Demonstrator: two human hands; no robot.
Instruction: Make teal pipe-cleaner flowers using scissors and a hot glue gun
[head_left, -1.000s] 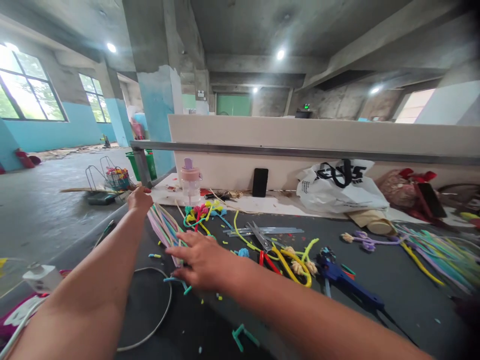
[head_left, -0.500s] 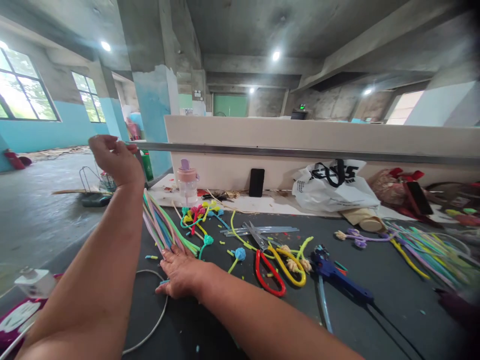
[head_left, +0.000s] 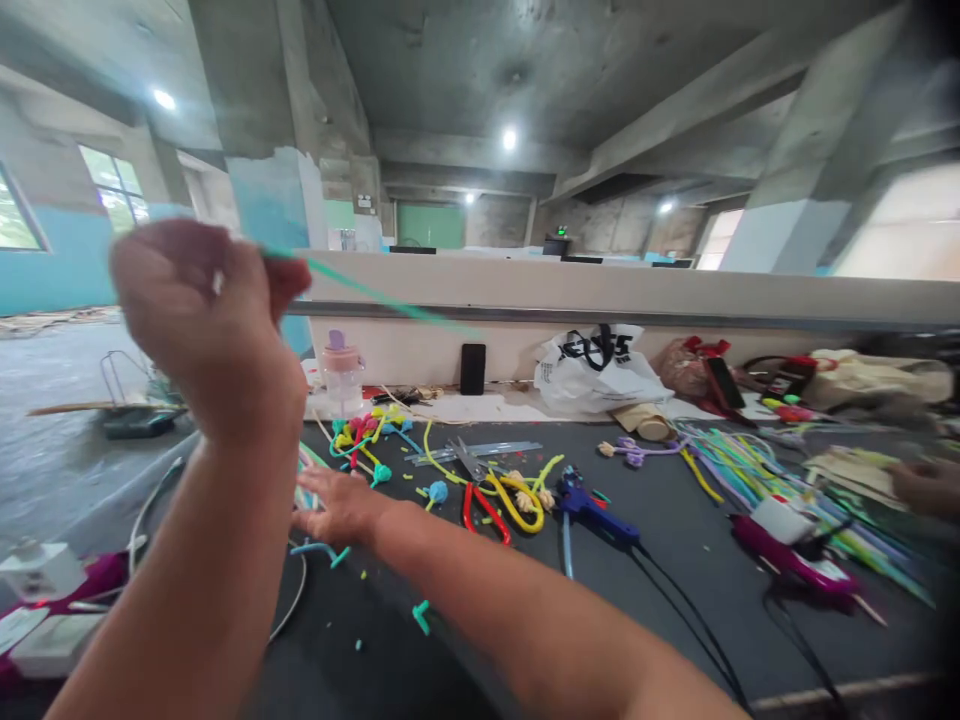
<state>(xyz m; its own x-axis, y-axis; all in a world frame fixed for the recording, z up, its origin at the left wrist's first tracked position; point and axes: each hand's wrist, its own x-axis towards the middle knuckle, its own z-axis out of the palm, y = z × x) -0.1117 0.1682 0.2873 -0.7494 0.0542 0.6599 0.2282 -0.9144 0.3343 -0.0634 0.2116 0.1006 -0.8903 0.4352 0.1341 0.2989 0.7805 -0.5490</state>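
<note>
Raised at the left, my left hand (head_left: 210, 325) is closed in a pinch on a thin green chenille stem (head_left: 375, 293), which sticks out to the right and is blurred by motion. My right hand (head_left: 341, 503) lies low on the dark table, fingers spread, over a bundle of pale chenille stems (head_left: 303, 468); my left wrist hides most of the bundle. Just beyond the right hand are small knotted flowers (head_left: 367, 428) in several colours. A light-blue bent stem piece (head_left: 316, 548) lies below its fingers.
Red-and-yellow-handled scissors (head_left: 529, 508), a blue glue gun (head_left: 600, 518) and a purple glue gun (head_left: 795, 565) lie to the right. More stems (head_left: 757, 465) spread near another person's hand (head_left: 926, 488). A bottle (head_left: 342, 375), phone (head_left: 472, 369) and white bag (head_left: 600, 375) stand behind.
The view has turned right. My left hand has come closer, and the green stem now shows extending from it. My right hand stays on the bundle; a small green piece now shows on the table.
</note>
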